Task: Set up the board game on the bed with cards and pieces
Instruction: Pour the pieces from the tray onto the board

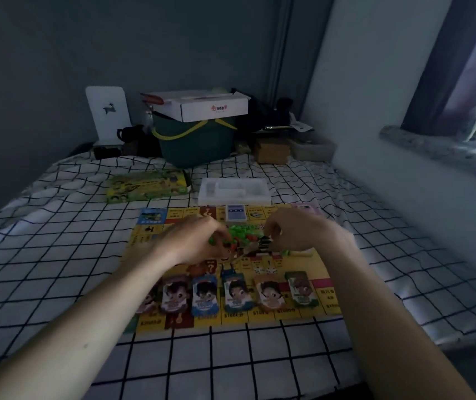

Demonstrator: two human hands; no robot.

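Observation:
A yellow game board [322, 269] lies on the checked bed sheet [57, 255]. Several character cards [235, 293] stand in a row along its near edge. A blue card deck [236, 216] lies at the board's far edge. A heap of small green and orange plastic pieces [238, 236] sits at the board's middle. My left hand [195, 241] reaches into the heap with curled fingers, and my right hand [291, 230] hovers over its right side, fingertips pinched together. What each hand holds is hidden by blur. Two white dice [264, 269] lie near the cards.
Beyond the board lie the green game box [147, 186] and a clear plastic insert tray [234, 190]. At the bed's head stand a dark green basket [196, 142] with a white carton [202, 106] on top, a cardboard box [271, 153] and clutter. A wall and window ledge [433, 148] run along the right.

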